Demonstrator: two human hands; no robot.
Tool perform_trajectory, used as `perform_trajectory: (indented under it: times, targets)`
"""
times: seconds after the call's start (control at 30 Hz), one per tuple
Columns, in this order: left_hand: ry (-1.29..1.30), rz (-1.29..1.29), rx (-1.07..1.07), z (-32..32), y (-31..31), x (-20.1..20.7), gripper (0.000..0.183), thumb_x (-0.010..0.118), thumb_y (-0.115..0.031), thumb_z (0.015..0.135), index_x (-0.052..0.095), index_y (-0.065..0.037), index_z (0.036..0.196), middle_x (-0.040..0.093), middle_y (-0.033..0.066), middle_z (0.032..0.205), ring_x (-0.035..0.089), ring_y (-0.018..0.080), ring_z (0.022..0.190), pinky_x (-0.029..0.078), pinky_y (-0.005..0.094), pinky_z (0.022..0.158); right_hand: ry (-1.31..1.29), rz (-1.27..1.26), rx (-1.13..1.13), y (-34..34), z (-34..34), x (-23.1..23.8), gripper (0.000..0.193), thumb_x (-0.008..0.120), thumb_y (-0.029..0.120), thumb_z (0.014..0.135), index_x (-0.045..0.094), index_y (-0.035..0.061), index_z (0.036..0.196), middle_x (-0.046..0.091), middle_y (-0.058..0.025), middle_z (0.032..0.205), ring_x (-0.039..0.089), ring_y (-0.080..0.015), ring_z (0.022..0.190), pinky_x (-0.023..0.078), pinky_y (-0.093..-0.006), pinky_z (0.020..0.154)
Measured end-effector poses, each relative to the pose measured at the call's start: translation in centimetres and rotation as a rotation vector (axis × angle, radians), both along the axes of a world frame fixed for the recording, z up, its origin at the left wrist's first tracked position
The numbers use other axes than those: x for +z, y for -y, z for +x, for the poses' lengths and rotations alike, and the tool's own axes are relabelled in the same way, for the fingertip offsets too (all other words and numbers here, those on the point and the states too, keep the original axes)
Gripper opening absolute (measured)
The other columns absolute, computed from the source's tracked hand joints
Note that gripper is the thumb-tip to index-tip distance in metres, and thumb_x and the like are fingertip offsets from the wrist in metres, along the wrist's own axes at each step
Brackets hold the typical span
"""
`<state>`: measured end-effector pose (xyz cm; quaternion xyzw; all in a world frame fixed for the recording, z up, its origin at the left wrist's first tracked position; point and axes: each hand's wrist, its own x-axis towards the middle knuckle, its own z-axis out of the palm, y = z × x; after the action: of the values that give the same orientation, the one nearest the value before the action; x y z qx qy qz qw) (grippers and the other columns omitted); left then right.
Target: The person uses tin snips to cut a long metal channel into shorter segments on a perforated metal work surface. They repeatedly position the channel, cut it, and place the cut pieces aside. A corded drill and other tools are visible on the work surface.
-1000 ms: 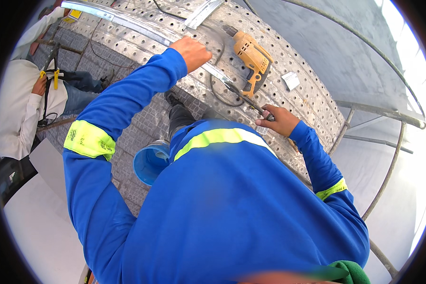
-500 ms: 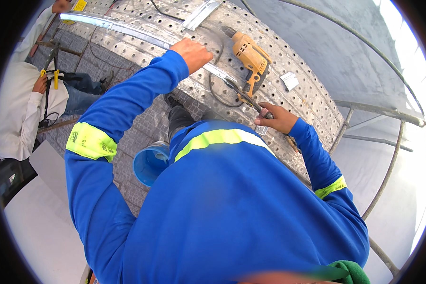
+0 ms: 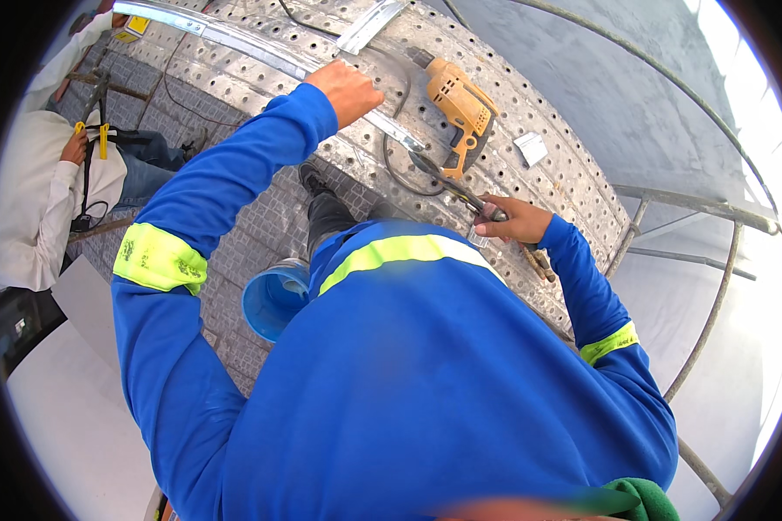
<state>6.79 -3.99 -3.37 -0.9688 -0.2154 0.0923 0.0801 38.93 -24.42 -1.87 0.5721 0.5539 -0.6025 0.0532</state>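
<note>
My left hand (image 3: 346, 91) is closed around a long, thin galvanized metal profile (image 3: 252, 57) that runs from the upper left over the perforated metal platform. At its near end, the dark jaws of what look like locking pliers (image 3: 454, 184) meet the profile. My right hand (image 3: 513, 220) is wrapped round the handle end of these pliers, fingers partly hidden. Just beyond them a yellow power drill (image 3: 462, 108) lies on its side, its cord looping under the profile. Another person's hand (image 3: 120, 19) is at the profile's far end.
That person, in white, holds yellow-handled cutters (image 3: 102, 143) at left. On the platform (image 3: 530, 104) lie a short metal channel (image 3: 371, 26) and a small metal offcut (image 3: 531, 148). A blue bucket (image 3: 274, 300) stands on the paving by my legs. Metal tube rails (image 3: 695, 201) border the right.
The profile has shifted slightly toward the upper left at its far end. My left hand moved a little left and up with it; the pliers and my right hand moved only slightly.
</note>
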Motion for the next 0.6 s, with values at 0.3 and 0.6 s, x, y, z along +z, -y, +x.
perform_trajectory:
  times: [0.3,0.6]
  targets:
    - [0.036,-0.003,0.026,0.2,0.1,0.5,0.015,0.057,-0.013,0.097,0.071,-0.012,0.102,0.076,0.0098,0.090,0.076,0.0273,0.089,0.058,0.0418,0.080,0.068,-0.090,-0.037,-0.4,-0.6,3.0,0.089,0.074,0.053,0.089,0.043,-0.0011,0.153,0.064,-0.0174,0.124,0.062,-0.0238,0.104,0.049,-0.0363,0.092]
    - [-0.018,-0.032,0.112,0.0,-0.3,1.4,0.018,0.060,-0.008,0.093,0.067,-0.013,0.109,0.073,0.0113,0.098,0.075,0.0291,0.094,0.057,0.0420,0.082,0.105,-0.078,-0.015,0.6,1.6,0.7,0.096,0.073,0.059,0.088,0.040,-0.0018,0.154,0.057,-0.0244,0.142,0.064,-0.0290,0.115,0.050,-0.0380,0.099]
